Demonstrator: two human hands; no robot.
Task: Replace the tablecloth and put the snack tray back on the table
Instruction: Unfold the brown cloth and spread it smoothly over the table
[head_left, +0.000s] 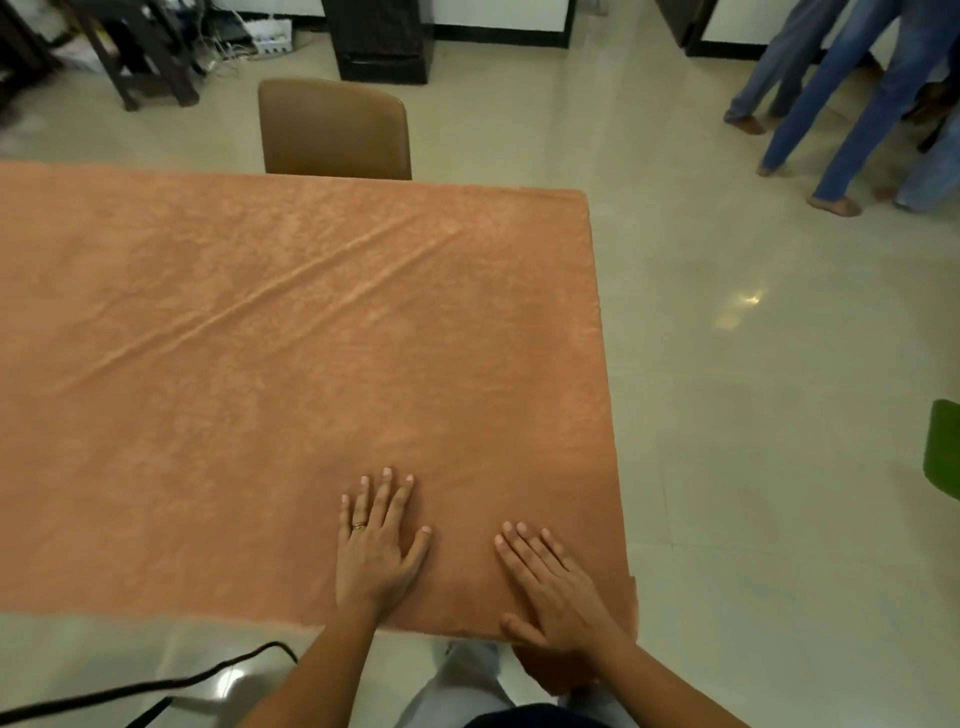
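Orange-brown fabric, the tablecloth (291, 338), covered the whole tabletop, spreading far left of your hands & ahead of them. Down-left of your left hand a black cable (156, 691) ran over the floor, well apart from the table. Diagonal creases (291, 296) crossed the cloth ahead & left of that hand, which is prob. why both palms were down: you looked to be smoothing it flat, w/ the cloth-laying part nearly done.

Your left hand (376, 545) lay flat on the cloth near the edge closest to you, fingers straight & slightly spread, gripping nothing, w/ a ring (359, 526) on one finger. Straight ahead of it, past the far edge, stood a brown chair (335, 130).

Just right of it, your right hand (556, 587) was flat too, fingers straight & angled toward the left one. Its thumb sat at the near edge where the cloth drops over, so it seemed to pin that corner. It held nothing either.

Right of that hand the cloth ended, then bare floor (727, 415). Far ahead-right were ppl's legs in jeans (857, 104). A green object (943, 447) sat at the far right; can't tell what. Snack tray wasn't in view, so I'd judge that step not yet done.
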